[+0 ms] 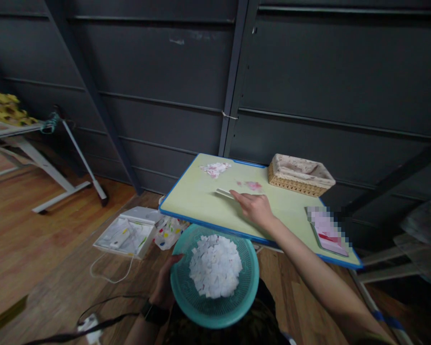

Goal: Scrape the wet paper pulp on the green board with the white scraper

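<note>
A round teal plastic basket (252, 282) sits at the front, filled with small white torn paper scraps (215, 266). My left hand (166, 281) grips its rim from the left side, the fingers partly hidden beneath. Over the yellow-green tabletop (190, 196) reaches my right hand (255, 208), closed on a thin flat pale strip (224, 193) that points left. Past the strip lies a small heap of white and pinkish scraps (215, 168). Nearer my right hand is a patch of pink bits or stain (252, 185); I cannot tell which.
A cloth-lined wicker basket (296, 184) stands at the table's back right, and a partly blurred flat item (326, 232) lies on its right end. An opened white box (129, 235) with a cable is on the floor at left. A dark panelled wall (165, 72) rises behind.
</note>
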`<state>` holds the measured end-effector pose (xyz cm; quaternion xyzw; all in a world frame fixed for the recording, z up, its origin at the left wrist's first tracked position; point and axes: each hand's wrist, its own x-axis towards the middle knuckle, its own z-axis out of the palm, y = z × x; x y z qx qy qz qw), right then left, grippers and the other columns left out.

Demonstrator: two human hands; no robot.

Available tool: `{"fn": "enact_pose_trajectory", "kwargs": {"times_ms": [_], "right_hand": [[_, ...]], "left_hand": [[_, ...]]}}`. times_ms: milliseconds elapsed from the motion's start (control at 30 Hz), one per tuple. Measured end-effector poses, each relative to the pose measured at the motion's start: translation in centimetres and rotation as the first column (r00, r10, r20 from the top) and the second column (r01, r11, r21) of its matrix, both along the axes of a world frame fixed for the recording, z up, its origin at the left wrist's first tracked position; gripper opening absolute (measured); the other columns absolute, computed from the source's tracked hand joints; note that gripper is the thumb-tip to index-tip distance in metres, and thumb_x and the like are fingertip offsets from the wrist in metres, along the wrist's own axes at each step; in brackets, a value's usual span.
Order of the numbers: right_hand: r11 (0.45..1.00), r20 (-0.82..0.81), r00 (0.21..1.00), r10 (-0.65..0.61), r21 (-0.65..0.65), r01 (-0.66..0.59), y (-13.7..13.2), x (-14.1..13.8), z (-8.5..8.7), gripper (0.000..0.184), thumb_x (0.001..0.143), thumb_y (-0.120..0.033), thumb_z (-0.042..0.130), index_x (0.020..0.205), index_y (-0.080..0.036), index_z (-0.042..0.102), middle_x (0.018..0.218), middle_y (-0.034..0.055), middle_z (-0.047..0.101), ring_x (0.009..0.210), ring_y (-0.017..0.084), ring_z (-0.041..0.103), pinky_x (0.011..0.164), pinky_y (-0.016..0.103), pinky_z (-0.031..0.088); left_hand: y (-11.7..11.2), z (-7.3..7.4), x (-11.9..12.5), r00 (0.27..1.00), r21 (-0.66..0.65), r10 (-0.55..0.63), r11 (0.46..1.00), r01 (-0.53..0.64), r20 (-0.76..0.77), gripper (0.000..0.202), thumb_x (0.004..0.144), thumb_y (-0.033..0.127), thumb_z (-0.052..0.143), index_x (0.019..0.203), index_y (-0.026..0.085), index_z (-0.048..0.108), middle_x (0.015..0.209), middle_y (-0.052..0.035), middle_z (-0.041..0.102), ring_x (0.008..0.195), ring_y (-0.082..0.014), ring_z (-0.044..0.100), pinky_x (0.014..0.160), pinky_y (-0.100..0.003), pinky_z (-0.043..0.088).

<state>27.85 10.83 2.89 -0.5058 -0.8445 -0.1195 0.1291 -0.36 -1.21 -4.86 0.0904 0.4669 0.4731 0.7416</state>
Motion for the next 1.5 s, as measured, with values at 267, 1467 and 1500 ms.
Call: {"fn": "enact_pose_trajectory", "kwargs": {"times_ms": [267, 1467, 1500], "right_hand": [[0.996, 0.049, 0.997, 0.058, -0.065, -0.055, 0.0, -0.6, 0.0, 0.064, 0.077, -0.008, 0.046, 0.138, -0.026, 0.055, 0.095, 0.0065, 0.075, 0.07, 0.018, 0.065, 0.059, 0.027, 0.038], [0.985, 0.098, 0.993, 0.066, 0.154, -0.08, -3.4, 1.8, -1.4, 0.051, 0.076, -0.009, 0.051, 0.121, -0.023, 0.068, 0.089, 0.0041, 0.077, 0.063, 0.014, 0.065, 0.052, 0.023, 0.038], [0.978, 0.109, 0.987, 0.117, 0.16, -0.134, -3.6, 1.7, -1.6, 0.049, 0.077, -0.009, 0.051, 0.122, -0.024, 0.067, 0.096, 0.0039, 0.076, 0.069, 0.014, 0.067, 0.055, 0.023, 0.04]], "left_hand": [[-0.1, 0.1, -0.1, 1.0, -0.001, 0.012, 1.0, -0.012, 0.004, 0.012, 0.07, 0.02, 0.071, 0.059, 0.016, 0.068, 0.051, -0.0022, 0.072, 0.069, -0.029, 0.073, 0.071, -0.037, 0.057], [0.1, -0.5, -0.5, 1.0, -0.023, 0.005, 1.0, -0.005, 0.02, 0.011, 0.06, 0.023, 0.078, 0.059, 0.015, 0.07, 0.052, -0.0038, 0.072, 0.057, -0.0242, 0.07, 0.056, -0.033, 0.052], [0.1, -0.5, -0.5, 1.0, -0.023, 0.0, 1.0, 0.0, 0.023, 0.011, 0.059, 0.022, 0.078, 0.059, 0.015, 0.07, 0.053, -0.0041, 0.073, 0.055, -0.0236, 0.069, 0.056, -0.033, 0.053]]}}
